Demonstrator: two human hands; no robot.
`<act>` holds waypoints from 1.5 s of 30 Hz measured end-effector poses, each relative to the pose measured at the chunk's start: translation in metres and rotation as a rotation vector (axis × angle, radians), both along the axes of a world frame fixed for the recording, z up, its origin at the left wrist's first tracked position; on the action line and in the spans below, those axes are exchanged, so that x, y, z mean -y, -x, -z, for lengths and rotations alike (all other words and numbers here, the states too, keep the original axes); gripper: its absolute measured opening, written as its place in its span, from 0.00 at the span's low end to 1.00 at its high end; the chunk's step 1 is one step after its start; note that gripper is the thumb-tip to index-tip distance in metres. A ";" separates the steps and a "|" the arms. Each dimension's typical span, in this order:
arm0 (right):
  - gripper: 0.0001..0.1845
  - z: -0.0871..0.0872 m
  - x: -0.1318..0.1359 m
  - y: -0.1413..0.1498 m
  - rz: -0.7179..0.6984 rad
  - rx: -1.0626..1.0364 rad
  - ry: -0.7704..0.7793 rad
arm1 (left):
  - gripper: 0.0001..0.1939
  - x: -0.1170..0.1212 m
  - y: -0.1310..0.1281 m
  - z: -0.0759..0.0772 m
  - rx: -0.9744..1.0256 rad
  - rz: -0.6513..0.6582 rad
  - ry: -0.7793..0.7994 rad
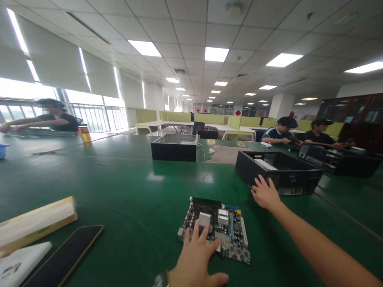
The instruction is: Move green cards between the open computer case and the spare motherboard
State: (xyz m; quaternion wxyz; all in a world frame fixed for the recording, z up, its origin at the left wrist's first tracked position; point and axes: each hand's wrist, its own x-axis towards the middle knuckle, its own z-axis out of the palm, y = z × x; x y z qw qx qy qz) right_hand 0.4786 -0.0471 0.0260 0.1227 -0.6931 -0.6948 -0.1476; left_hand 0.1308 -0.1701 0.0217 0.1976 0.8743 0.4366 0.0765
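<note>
A computer motherboard [236,231] lies flat on the green tabletop in front of me. My left hand [194,253] is over its near left part with the fingers spread; whether the fingertips touch the board I cannot tell. Farther to the right, my right hand [266,193] reaches out with its fingers apart, at the near left corner of a black, open-topped computer case [291,177]. Contact between that hand and the case is unclear. Neither hand holds anything I can see.
A phone [66,255], a white object [22,263] and a tissue pack [38,223] lie at the left. Another open case [175,151] stands farther back, a third case [338,161] at the right. Co-workers sit at the far left and far right.
</note>
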 end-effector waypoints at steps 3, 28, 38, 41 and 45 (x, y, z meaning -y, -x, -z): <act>0.20 0.012 0.000 0.030 -0.038 -0.287 0.007 | 0.47 0.003 -0.018 0.003 -0.030 0.006 0.025; 0.22 0.017 0.025 0.149 -0.401 -2.101 -0.208 | 0.25 -0.123 0.039 0.013 0.283 -0.217 -0.236; 0.21 0.008 0.030 0.140 -0.522 -2.191 0.095 | 0.14 -0.130 0.042 0.017 0.285 -0.146 -0.209; 0.16 -0.003 0.033 0.140 -0.494 -2.069 0.168 | 0.14 -0.132 0.043 0.019 0.283 -0.123 -0.219; 0.15 -0.013 0.034 0.141 -0.450 -1.662 0.175 | 0.15 -0.133 0.045 0.020 0.283 -0.121 -0.193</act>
